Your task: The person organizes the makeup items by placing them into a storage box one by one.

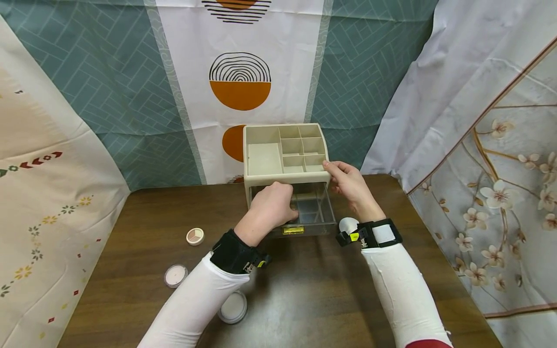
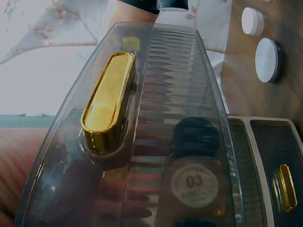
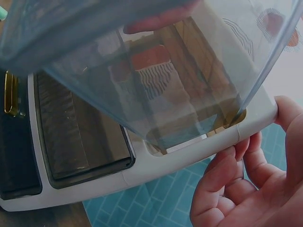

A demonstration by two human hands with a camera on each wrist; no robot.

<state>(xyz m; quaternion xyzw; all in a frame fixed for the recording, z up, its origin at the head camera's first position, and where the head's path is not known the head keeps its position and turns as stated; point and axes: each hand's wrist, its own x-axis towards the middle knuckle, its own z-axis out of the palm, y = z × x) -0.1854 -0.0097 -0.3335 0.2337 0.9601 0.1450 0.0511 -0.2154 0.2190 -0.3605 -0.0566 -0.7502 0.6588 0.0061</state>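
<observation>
A cream cosmetics organizer stands at the back of the table, its clear upper drawer pulled out. Reaching down into that drawer is my left hand; its fingertips are mostly hidden, so any hold is unclear. Through the clear drawer front, the left wrist view shows a round label reading 03, on an item whose kind I cannot make out, below a dark round shape. My right hand grips the organizer's right edge, thumb on top and fingers curled beneath, also in the right wrist view.
To the left lie a tri-colour compact, a round clear-rimmed compact and a larger round container. A white round item sits beside the right wrist. Lower drawers with gold handles are closed. Curtains hang behind.
</observation>
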